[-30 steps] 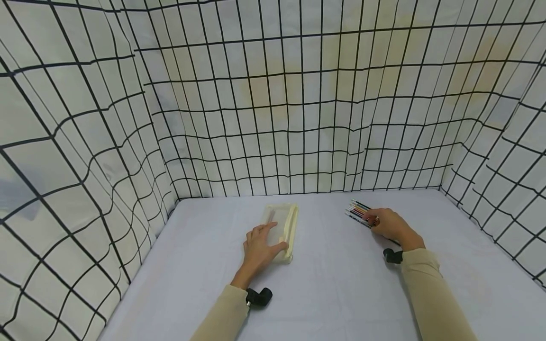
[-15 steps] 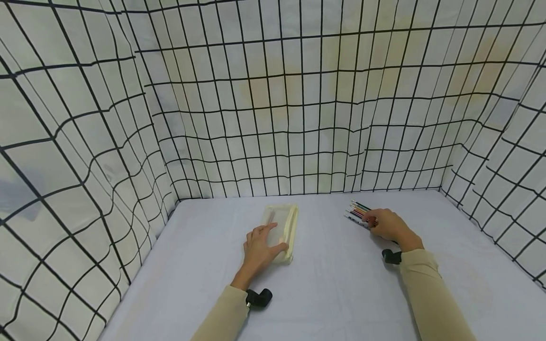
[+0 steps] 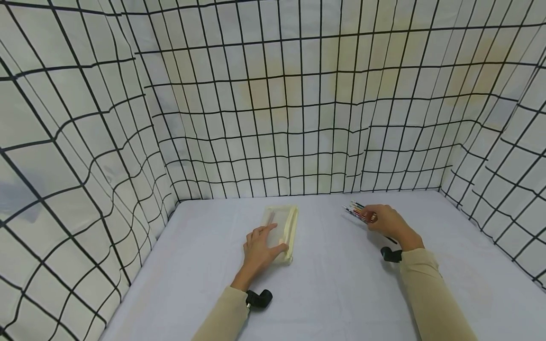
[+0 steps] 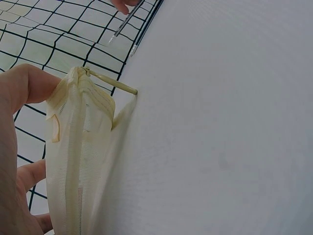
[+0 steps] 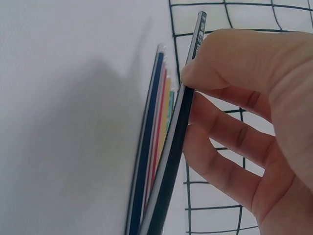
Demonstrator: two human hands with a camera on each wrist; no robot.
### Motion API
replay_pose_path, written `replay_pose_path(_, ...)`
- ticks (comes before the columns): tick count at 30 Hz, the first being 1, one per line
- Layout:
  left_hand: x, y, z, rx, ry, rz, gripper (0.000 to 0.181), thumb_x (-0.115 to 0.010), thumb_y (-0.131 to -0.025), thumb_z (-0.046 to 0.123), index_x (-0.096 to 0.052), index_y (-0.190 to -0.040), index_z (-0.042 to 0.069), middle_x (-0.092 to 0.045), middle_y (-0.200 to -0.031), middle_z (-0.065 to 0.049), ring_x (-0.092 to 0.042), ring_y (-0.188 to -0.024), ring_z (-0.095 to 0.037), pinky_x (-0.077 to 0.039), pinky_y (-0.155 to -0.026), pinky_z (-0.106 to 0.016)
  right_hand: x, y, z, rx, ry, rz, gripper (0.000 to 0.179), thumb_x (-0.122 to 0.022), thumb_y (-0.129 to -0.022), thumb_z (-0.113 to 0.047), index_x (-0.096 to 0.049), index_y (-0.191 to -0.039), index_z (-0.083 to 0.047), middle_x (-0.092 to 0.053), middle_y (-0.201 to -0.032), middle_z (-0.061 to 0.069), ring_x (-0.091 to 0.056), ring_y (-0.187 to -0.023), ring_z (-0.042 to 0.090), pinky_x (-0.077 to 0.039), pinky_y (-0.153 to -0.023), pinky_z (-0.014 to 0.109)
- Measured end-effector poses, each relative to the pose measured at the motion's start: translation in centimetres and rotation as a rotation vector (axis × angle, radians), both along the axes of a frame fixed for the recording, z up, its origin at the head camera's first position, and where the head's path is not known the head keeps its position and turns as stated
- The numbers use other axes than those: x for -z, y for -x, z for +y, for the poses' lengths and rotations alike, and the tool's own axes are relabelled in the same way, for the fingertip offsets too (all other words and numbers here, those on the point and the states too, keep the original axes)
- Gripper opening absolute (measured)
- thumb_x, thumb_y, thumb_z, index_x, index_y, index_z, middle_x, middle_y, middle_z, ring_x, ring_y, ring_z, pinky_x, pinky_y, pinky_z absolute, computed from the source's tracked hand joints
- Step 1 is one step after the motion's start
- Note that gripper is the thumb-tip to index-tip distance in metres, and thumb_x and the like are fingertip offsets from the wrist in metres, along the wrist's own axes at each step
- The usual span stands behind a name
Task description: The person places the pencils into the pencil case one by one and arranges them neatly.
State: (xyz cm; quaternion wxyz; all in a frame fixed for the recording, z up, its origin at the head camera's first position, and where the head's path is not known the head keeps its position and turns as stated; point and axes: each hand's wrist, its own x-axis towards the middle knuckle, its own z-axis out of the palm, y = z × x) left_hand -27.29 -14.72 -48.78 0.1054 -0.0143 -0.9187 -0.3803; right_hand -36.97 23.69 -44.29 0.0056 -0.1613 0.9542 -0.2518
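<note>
Right hand (image 3: 386,222) pinches dark pencil (image 5: 171,147), grip on other pencils (image 5: 154,127) unclear, all still right of pouch (image 3: 278,236) under spread left hand (image 3: 259,246).

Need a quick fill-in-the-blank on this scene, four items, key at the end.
1. In the head view, the mesh pouch lies to the ____ of the pencils.
2. The person's ____ hand pinches a dark pencil.
3. The other hand rests on the ____.
4. Each wrist wears a device coloured ____.

Missing words: left; right; pouch; black.
</note>
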Motion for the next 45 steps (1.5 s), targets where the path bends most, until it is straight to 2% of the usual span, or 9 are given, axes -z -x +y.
replay_pose_path(4, -0.1, -0.1, 0.0, -0.003, 0.001, -0.003, 0.075, -0.076, -0.078, 0.046, -0.056, -0.146, 0.023, -0.048, -0.148, -0.016, -0.037, -0.136, -0.04, -0.03, -0.104, -0.062, -0.2, -0.1, -0.2, -0.028, 0.057, 0.024, 0.043, -0.069, -0.082, 0.001, -0.07, -0.125, -0.009, -0.068, -0.1, 0.008, -0.06, -0.084, 0.021, -0.047, -0.064, 0.031)
replay_pose_path(10, 0.0, 0.0, 0.1, -0.004, 0.001, -0.004, 0.075, -0.076, -0.077, 0.047, -0.056, -0.146, 0.023, -0.048, -0.148, -0.016, -0.037, -0.136, -0.04, -0.03, -0.105, -0.062, -0.2, -0.1, -0.4, -0.054, 0.145, 0.011, 0.042, -0.068, -0.085, 0.002, -0.07, -0.126, -0.008, -0.067, -0.103, 0.01, -0.061, -0.089, 0.023, -0.049, -0.065, 0.031)
replay_pose_path(23, 0.0, 0.0, 0.0, -0.006, -0.002, -0.005, 0.075, -0.076, -0.077, 0.047, -0.056, -0.146, 0.024, -0.048, -0.148, -0.015, -0.037, -0.135, -0.038, -0.03, -0.104, -0.061, -0.3, -0.4, -1.5, -0.067, 0.284, 0.013, 0.04, -0.066, -0.088, 0.002, -0.067, -0.128, -0.004, -0.066, -0.104, 0.013, -0.063, -0.09, 0.024, -0.052, -0.066, 0.032)
replay_pose_path(32, 0.0, 0.0, 0.1, -0.01, 0.008, -0.001, 0.074, -0.076, -0.077, 0.047, -0.056, -0.146, 0.024, -0.049, -0.148, -0.015, -0.038, -0.134, -0.038, -0.03, -0.104, -0.061, -0.5, -0.7, -2.6, -0.061, 0.417, -0.032, 0.04, -0.066, -0.091, 0.0, -0.063, -0.131, -0.002, -0.064, -0.106, 0.016, -0.065, -0.087, 0.02, -0.058, -0.068, 0.031)
replay_pose_path(38, 0.1, 0.2, 0.1, -0.013, 0.013, 0.006, 0.075, -0.076, -0.078, 0.046, -0.057, -0.145, 0.022, -0.049, -0.147, -0.016, -0.039, -0.134, -0.039, -0.031, -0.103, -0.061, -0.5, -0.6, -3.3, -0.033, 0.466, -0.072, 0.041, -0.067, -0.091, -0.002, -0.062, -0.132, -0.003, -0.064, -0.11, 0.02, -0.065, -0.09, 0.024, -0.059, -0.071, 0.035)
replay_pose_path(45, 0.1, 0.0, 0.0, -0.011, 0.014, 0.0, 0.075, -0.077, -0.078, 0.047, -0.056, -0.146, 0.023, -0.049, -0.147, -0.016, -0.039, -0.134, -0.039, -0.031, -0.104, -0.062, -0.3, -0.5, -4.4, 0.002, 0.512, -0.135, 0.042, -0.067, -0.092, -0.004, -0.061, -0.134, -0.005, -0.063, -0.109, 0.017, -0.064, -0.09, 0.023, -0.06, -0.073, 0.036)
